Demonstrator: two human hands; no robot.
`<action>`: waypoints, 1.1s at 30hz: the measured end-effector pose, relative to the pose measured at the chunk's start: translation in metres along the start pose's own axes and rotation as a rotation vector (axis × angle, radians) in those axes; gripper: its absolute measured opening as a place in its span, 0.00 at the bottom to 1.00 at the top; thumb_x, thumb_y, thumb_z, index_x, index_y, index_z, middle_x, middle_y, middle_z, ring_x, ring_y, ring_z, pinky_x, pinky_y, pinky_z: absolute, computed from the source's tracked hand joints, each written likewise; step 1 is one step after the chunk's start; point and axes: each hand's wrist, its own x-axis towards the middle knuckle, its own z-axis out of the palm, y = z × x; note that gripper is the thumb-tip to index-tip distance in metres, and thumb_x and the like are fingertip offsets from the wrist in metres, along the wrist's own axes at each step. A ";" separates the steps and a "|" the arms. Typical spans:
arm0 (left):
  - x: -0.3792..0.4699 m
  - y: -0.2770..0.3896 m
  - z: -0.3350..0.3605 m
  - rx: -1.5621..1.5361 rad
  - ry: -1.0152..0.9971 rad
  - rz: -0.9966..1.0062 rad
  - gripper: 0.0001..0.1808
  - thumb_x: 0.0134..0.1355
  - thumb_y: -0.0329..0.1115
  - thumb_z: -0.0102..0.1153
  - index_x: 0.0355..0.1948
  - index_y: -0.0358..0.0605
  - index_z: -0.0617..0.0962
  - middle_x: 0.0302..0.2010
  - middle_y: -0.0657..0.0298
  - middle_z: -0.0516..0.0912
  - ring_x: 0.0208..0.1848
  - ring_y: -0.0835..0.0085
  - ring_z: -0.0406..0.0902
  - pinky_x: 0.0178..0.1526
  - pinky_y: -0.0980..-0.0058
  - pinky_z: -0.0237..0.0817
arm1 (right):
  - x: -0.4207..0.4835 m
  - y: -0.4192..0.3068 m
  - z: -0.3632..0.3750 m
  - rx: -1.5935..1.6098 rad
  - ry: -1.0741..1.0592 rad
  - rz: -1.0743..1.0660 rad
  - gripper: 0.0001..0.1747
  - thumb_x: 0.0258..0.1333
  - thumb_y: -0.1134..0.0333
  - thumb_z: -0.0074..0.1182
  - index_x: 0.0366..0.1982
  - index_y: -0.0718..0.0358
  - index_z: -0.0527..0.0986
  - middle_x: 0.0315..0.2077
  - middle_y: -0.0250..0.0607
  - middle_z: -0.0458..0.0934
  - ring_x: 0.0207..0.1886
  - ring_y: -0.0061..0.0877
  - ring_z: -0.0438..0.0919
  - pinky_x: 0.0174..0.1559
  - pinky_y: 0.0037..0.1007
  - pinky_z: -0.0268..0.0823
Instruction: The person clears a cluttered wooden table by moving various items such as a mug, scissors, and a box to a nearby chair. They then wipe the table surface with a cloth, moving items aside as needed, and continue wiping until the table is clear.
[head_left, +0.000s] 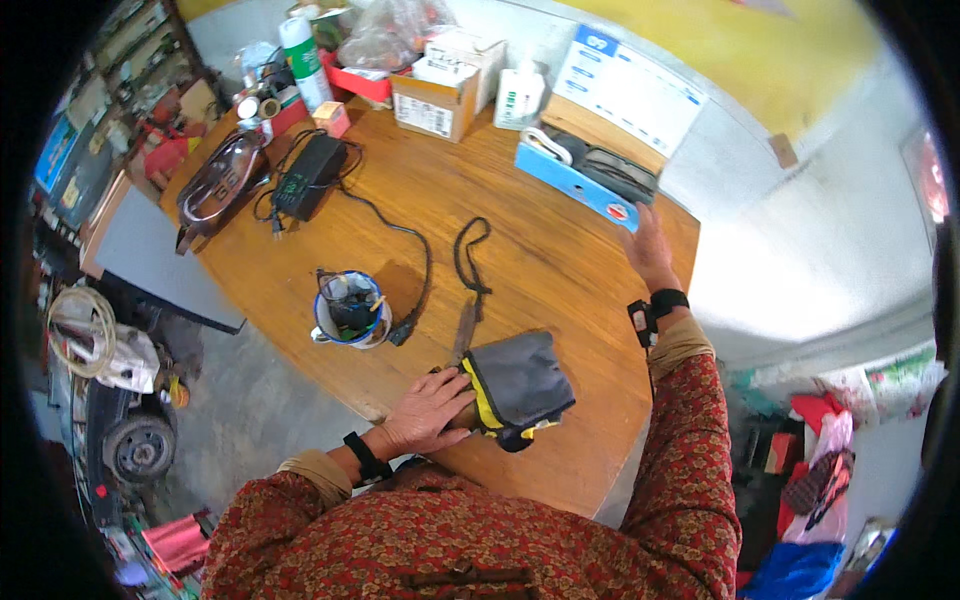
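Flat on the near part of the wooden table (555, 285), my left hand (431, 409) rests at the left edge of a folded grey cloth item with yellow and black trim (521, 379); something brown lies partly hidden beneath the hand. A dark strip with a looped black cord (469, 259) extends from beside the cloth. My right hand (646, 244) reaches to the near right corner of a blue open box (570, 184), fingers touching it. The box holds a white coiled cable and a dark case. Whether the right hand grips the box is not plain.
An enamel mug (349, 311) holding small items stands left of centre. Behind it lie a black power adapter (307, 176) with its cord and a transparent brown bag (225, 180). A cardboard box (431, 105), a spray can (306, 64) and a white bottle (519, 94) line the back.
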 end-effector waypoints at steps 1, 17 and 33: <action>0.001 0.000 0.000 0.018 -0.013 -0.003 0.34 0.53 0.50 0.63 0.58 0.46 0.72 0.62 0.53 0.68 0.66 0.51 0.61 0.63 0.54 0.55 | 0.006 0.002 0.003 -0.021 -0.039 0.035 0.31 0.53 0.57 0.57 0.58 0.56 0.65 0.56 0.49 0.68 0.56 0.46 0.71 0.51 0.43 0.68; 0.002 0.001 0.003 0.079 -0.034 -0.010 0.33 0.55 0.51 0.60 0.58 0.45 0.71 0.63 0.54 0.66 0.66 0.52 0.59 0.64 0.55 0.53 | -0.041 -0.033 -0.015 -0.157 -0.141 0.035 0.08 0.54 0.63 0.53 0.34 0.58 0.73 0.33 0.45 0.77 0.39 0.45 0.77 0.39 0.46 0.70; 0.000 0.002 0.004 0.061 -0.034 -0.028 0.34 0.52 0.49 0.62 0.58 0.45 0.71 0.64 0.54 0.66 0.68 0.53 0.57 0.64 0.53 0.51 | -0.228 -0.085 -0.111 -0.052 -0.188 -0.019 0.08 0.49 0.68 0.57 0.34 0.58 0.75 0.30 0.44 0.74 0.38 0.44 0.74 0.39 0.41 0.67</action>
